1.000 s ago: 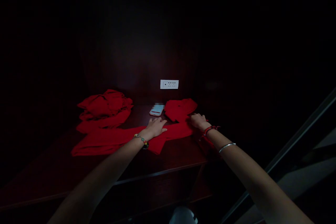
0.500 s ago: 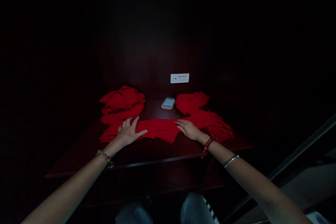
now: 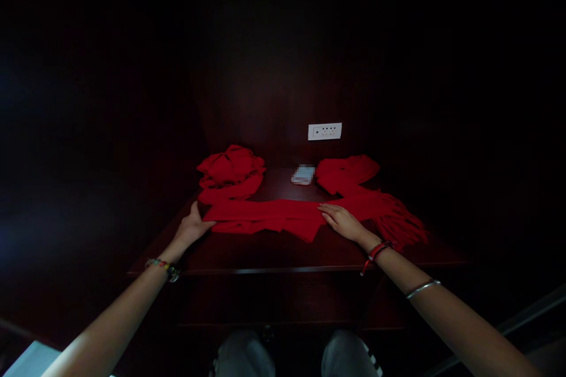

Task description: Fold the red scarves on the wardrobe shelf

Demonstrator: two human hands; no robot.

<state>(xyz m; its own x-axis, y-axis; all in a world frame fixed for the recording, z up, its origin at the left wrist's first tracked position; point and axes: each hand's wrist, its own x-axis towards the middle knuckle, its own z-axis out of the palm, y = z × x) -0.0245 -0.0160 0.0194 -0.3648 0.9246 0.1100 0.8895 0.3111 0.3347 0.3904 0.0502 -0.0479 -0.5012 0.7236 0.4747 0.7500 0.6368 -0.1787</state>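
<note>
A red fringed scarf (image 3: 269,210) lies in a long folded strip across the dark wooden shelf (image 3: 247,253), its loose tassels spread at the right end. My left hand (image 3: 189,231) touches the strip's left end, thumb along the front edge and a finger raised apart from it; its other fingers are partly hidden. On the scarf's right part my right hand (image 3: 344,224) rests flat with the fingers stretched out. Behind the strip on the left is a crumpled heap of red cloth (image 3: 232,168). More red fabric (image 3: 347,172) lies folded behind it on the right.
A small pale, pixelated rectangular item (image 3: 303,175) lies at the back between the red piles. A white wall socket (image 3: 325,131) is mounted on the dark back panel. My knees (image 3: 245,356) are below the shelf's front edge.
My left hand has slid left from the top of the scarf to its left end. My right hand stays on the scarf. The view has shifted, so the scene sits farther right.
</note>
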